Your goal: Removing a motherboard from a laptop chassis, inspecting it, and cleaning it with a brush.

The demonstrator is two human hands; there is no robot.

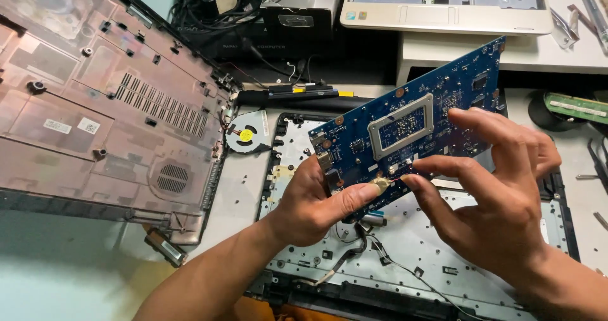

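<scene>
My left hand (316,201) grips the lower left corner of a blue laptop motherboard (415,118), held tilted above an opened laptop chassis (411,245). Its thumb presses on a small round coin cell (382,183) at the board's lower edge. My right hand (500,188) comes in from the right, its index finger and thumb tips touching the board right beside that cell. A silver rectangular socket frame (401,126) sits in the board's middle.
A detached laptop bottom cover (95,106) lies at the left. A round cooling fan (247,133) rests beside the chassis. Tangled cables and a black box (297,7) fill the back, with another stripped white laptop (443,4) at the top right.
</scene>
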